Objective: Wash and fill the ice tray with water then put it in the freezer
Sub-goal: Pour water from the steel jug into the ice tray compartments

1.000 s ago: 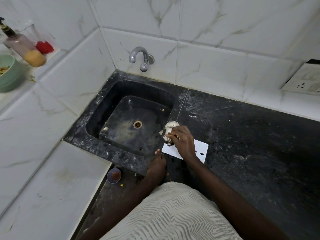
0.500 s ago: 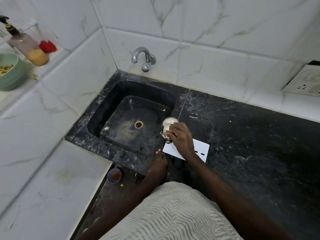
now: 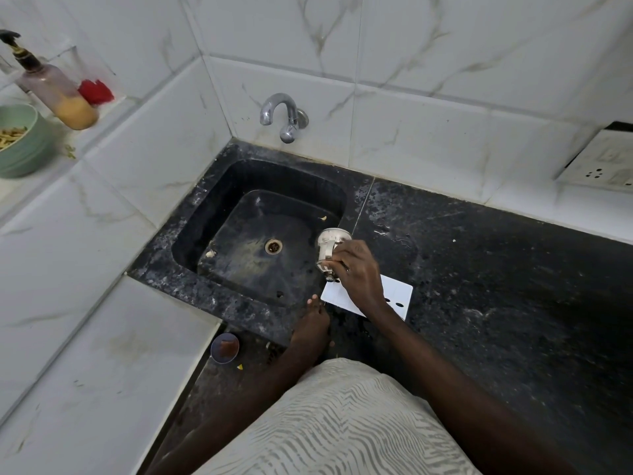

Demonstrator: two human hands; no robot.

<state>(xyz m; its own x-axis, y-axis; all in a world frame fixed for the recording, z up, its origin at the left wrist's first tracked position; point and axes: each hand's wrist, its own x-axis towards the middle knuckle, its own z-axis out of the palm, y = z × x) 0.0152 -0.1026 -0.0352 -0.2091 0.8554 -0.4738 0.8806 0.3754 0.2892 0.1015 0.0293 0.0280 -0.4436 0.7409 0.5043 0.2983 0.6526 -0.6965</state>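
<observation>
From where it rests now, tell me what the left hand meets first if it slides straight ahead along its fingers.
Probably the near rim of the black stone sink; the left hand points there, though depth is uncertain.

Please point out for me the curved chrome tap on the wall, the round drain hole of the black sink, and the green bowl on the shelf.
Curved chrome tap (image 3: 281,109), head view, on the arched spout.
Round drain hole (image 3: 273,246), head view, on its centre.
Green bowl (image 3: 25,149), head view, on the outer wall.

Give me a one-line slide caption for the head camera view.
Right hand holds a metal strainer fitting over the black sink's edge, above a white plate; left hand rests on the rim.
</observation>
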